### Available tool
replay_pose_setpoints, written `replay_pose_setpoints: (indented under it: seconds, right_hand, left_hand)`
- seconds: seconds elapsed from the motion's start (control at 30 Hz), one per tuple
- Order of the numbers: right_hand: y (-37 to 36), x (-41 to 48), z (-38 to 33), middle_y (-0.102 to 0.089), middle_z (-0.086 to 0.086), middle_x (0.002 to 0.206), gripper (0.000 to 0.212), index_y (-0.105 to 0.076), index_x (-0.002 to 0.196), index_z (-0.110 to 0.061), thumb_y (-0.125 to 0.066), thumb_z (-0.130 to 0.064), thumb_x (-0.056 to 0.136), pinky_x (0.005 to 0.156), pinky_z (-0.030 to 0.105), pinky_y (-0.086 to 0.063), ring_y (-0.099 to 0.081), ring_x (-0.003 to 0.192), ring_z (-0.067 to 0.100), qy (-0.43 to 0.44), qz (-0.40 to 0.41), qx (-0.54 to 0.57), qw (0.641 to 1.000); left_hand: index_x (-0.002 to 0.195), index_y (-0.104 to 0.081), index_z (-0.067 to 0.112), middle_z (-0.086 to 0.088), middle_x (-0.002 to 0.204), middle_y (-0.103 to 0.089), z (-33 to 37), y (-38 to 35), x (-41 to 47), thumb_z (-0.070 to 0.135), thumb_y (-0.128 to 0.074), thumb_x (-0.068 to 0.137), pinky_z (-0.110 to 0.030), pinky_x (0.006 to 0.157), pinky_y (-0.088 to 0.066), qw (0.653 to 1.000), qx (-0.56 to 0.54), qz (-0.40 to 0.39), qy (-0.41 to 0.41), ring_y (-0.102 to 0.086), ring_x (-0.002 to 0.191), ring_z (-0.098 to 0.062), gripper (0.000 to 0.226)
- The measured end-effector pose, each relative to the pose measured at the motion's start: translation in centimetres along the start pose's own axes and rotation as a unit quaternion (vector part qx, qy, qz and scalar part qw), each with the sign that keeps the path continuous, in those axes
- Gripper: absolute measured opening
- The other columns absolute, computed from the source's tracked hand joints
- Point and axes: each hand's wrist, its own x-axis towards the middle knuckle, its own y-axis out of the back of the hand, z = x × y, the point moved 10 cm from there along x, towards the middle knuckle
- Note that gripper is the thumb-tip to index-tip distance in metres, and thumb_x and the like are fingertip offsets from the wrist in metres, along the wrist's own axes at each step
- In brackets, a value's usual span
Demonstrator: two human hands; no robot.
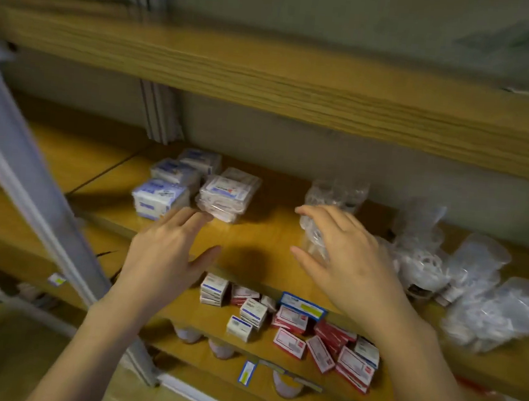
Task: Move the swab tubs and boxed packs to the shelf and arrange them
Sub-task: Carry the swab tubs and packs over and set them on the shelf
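Swab tub (312, 236), clear plastic with white contents, blurred, stands on the wooden shelf (253, 241) under the right hand (344, 258), whose curled fingers wrap it. Left hand (169, 252) hovers open, empty, near wrapped white packs (225, 197). More tubs (473, 282) lie rightward.

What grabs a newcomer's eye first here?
Two bare hands over the middle shelf: the right hand cups a clear tub, the left hand hovers open beside stacked white packs. Below them, red and white boxes lie scattered on the lower shelf; more clear tubs crowd the right.
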Motion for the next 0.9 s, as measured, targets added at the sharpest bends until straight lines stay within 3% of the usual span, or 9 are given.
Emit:
replay_pose_setpoints:
  seconds: [0.2,0.3,0.43,0.6,0.77,0.9]
  right_hand:
    - [-3.6,2.9,-6.9,-0.044,-0.014,0.129,0.044,-0.037,0.131,-0.034,-0.049,-0.044,0.089,0.086,0.028,-0.041,-0.043,0.118,0.010,0.093,-0.053,0.029,0.994]
    - [-5.4,4.3,-11.2,-0.042,-0.016,0.130,0.043,-0.034,0.130,-0.037,-0.047,-0.045,0.090,0.091,0.026,-0.040,-0.040,0.121,0.007,0.136,-0.079,0.048,0.986]
    - [-7.6,6.0,-17.6,-0.044,-0.015,0.128,0.042,-0.034,0.131,-0.035,-0.045,-0.045,0.092,0.092,0.027,-0.041,-0.041,0.119,0.008,0.192,-0.093,0.073,0.974]
    - [-10.8,8.8,-26.6,-0.043,-0.014,0.129,0.042,-0.035,0.132,-0.034,-0.047,-0.041,0.092,0.093,0.030,-0.044,-0.042,0.119,0.009,0.235,-0.097,0.113,0.961]
    - [-14.6,11.4,-35.2,-0.043,-0.014,0.130,0.041,-0.036,0.131,-0.033,-0.047,-0.042,0.092,0.096,0.027,-0.042,-0.041,0.121,0.007,0.258,-0.100,0.133,0.952]
    - [-17.6,14.2,-40.9,-0.043,-0.015,0.130,0.041,-0.036,0.131,-0.034,-0.046,-0.043,0.092,0.091,0.025,-0.040,-0.043,0.119,0.007,0.248,-0.090,0.149,0.953]
  left_hand:
    - [0.109,-0.062,0.012,-0.004,0.099,-0.067,-5.4,3.1,-3.2,0.041,-0.066,0.078,-0.034,0.063,-0.054,0.996,0.044,0.012,0.075,-0.065,0.090,-0.027,0.042]
    - [0.109,-0.061,0.013,-0.003,0.102,-0.066,-8.7,5.0,-5.5,0.044,-0.059,0.081,-0.034,0.066,-0.054,0.991,0.056,0.025,0.117,-0.065,0.092,-0.026,0.043]
    - [0.107,-0.062,0.011,-0.005,0.099,-0.067,-14.2,7.1,-8.9,0.032,-0.072,0.073,-0.033,0.062,-0.053,0.981,0.074,0.035,0.176,-0.066,0.089,-0.027,0.041]
    - [0.103,-0.063,0.013,-0.003,0.092,-0.067,-22.6,10.3,-12.7,0.031,-0.077,0.069,-0.030,0.053,-0.051,0.962,0.101,0.045,0.249,-0.066,0.079,-0.025,0.041]
    - [0.111,-0.059,0.020,0.000,0.100,-0.067,-31.0,12.1,-14.9,0.043,-0.071,0.072,-0.028,0.056,-0.051,0.953,0.153,0.006,0.261,-0.065,0.084,-0.021,0.047]
    - [0.108,-0.060,0.020,0.002,0.093,-0.066,-37.3,13.4,-16.3,0.046,-0.070,0.071,-0.025,0.051,-0.050,0.948,0.183,-0.015,0.262,-0.065,0.076,-0.018,0.046]
